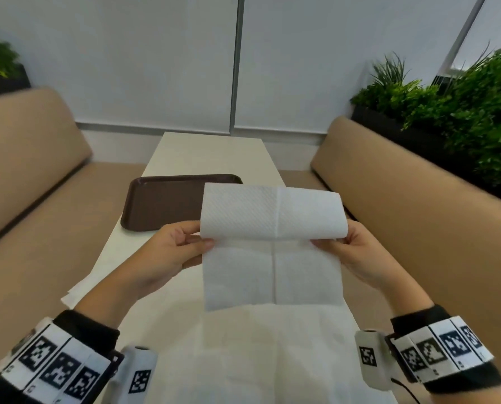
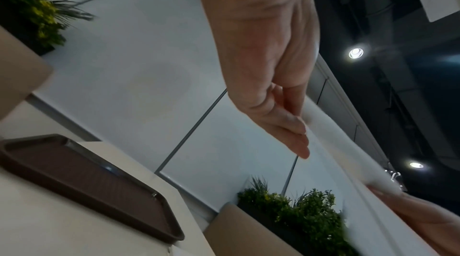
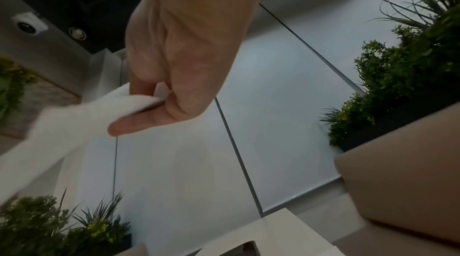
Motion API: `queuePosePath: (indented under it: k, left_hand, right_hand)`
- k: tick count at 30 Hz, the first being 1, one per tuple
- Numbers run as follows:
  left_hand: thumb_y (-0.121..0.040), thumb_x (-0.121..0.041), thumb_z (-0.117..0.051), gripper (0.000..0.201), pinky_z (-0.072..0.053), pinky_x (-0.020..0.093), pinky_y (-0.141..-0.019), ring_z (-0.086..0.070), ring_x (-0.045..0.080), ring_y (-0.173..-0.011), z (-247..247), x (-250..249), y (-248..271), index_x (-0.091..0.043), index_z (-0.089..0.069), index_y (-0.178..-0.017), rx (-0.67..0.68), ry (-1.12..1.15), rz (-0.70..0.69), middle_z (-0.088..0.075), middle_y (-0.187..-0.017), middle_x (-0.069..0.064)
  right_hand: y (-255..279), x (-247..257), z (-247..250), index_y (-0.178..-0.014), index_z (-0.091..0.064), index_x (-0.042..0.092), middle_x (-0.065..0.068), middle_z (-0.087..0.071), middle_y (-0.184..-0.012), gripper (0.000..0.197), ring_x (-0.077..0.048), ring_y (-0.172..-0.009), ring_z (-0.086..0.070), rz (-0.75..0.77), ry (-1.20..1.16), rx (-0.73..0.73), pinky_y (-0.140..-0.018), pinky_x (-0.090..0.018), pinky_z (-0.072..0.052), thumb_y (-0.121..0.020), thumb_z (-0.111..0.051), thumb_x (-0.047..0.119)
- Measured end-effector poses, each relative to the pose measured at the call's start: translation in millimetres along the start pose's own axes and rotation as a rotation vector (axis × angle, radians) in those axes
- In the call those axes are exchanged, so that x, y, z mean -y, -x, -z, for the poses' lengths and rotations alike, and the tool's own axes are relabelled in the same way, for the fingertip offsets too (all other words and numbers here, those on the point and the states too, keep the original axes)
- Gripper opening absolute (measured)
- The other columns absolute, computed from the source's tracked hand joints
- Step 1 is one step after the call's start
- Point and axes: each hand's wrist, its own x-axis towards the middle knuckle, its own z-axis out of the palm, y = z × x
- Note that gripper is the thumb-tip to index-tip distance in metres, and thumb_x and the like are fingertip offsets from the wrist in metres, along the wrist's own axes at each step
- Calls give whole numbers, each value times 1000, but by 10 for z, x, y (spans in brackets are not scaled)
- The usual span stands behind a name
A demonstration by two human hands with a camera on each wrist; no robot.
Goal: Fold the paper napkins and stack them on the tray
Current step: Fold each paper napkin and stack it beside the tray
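Observation:
A white paper napkin (image 1: 272, 246) is held up above the table between both hands, its top half curled over toward me along a fold. My left hand (image 1: 205, 243) pinches its left edge at the fold, and my right hand (image 1: 316, 242) pinches the right edge. In the left wrist view the left hand's fingers (image 2: 298, 138) lie against the napkin (image 2: 348, 152). In the right wrist view thumb and finger of the right hand (image 3: 139, 110) pinch the napkin (image 3: 74, 120). A brown tray (image 1: 156, 199) with nothing on its visible part lies on the table beyond the left hand.
More flat white napkins (image 1: 258, 345) lie spread on the white table (image 1: 208, 153) under my hands. Tan bench seats (image 1: 418, 205) run along both sides, with planters of greenery (image 1: 462, 112) behind them. A white wall closes the far end.

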Motion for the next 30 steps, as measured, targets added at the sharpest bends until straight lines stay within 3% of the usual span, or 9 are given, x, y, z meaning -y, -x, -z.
queuePosePath:
  k: [3,6,9,13,18,22,25,27,30]
  left_hand:
    - [-50,-56,-84,53,-54,17,-77,-68,11,-100,36,14,0,-31,-76,-96,-9,-23,-51,-73,-106,-2]
    - [-80,-22,-73,4,-52,14,-68,-68,12,-83,35,6,-21,-25,-77,-81,-74,-74,-44,-73,-88,-1]
    - [-92,3,-49,40,-49,13,-57,-63,9,-64,70,36,-67,-19,-74,-69,-134,-115,-33,-68,-73,2]
    - [-75,-18,-75,7,-48,13,-57,-62,5,-60,44,49,-155,-13,-70,-73,-164,-150,-60,-66,-72,-4]
    - [-78,3,-69,17,-52,16,-70,-69,9,-75,24,215,-368,-14,-74,-74,-154,-336,14,-72,-80,-7]
    - [-85,-3,-66,26,-50,21,-86,-68,8,-90,64,412,-614,-26,-79,-81,-12,-536,187,-75,-93,-5]
    - [-85,4,-63,30,-54,26,-81,-69,13,-86,41,595,-915,-22,-79,-86,-24,-482,250,-75,-94,-5]
    - [-85,3,-63,26,-56,22,-74,-69,9,-83,-8,703,-1166,-19,-76,-86,-86,-389,263,-73,-95,-4]
    - [-84,4,-64,23,-54,30,-80,-66,17,-87,-71,873,-1606,-18,-72,-89,-155,-304,281,-68,-97,3]
  right_hand:
    - [2,21,19,-100,-67,4,3,-75,-91,19,-11,-87,-70,34,23,-3,-73,-20,-53,-85,-57,8]
    - [-9,7,77,-96,-73,9,3,-75,-92,17,-10,-87,-70,46,42,65,-73,-19,-53,-83,-62,6]
    - [-24,-14,152,-76,-75,18,4,-73,-82,34,-9,-76,-68,17,29,135,-68,-16,-51,-84,-58,-11]
    - [-42,-122,251,-83,-74,16,5,-72,-91,49,-9,-90,-66,-21,152,218,-81,-16,-48,-91,-41,-19]
    - [-115,-351,327,-92,-75,16,5,-69,-104,44,-10,-102,-61,-112,202,255,-88,-17,-45,-77,-42,-8]
    - [-244,-587,389,-85,-75,18,8,-68,-83,9,-7,-61,-49,-216,212,199,-63,-15,-40,-79,-71,12]
    - [-487,-812,491,-81,-66,7,12,-54,-52,9,-1,-45,-40,-307,230,119,-50,-10,-31,-80,-73,3]
    - [-709,-954,574,-81,-65,6,7,-61,-65,8,-5,-56,-51,-318,185,28,-55,-9,-38,-83,-70,0]
    - [-1109,-1193,748,-92,-67,13,-2,-66,-95,10,-5,-72,-63,-355,154,-83,-65,-14,-48,-85,-68,6]
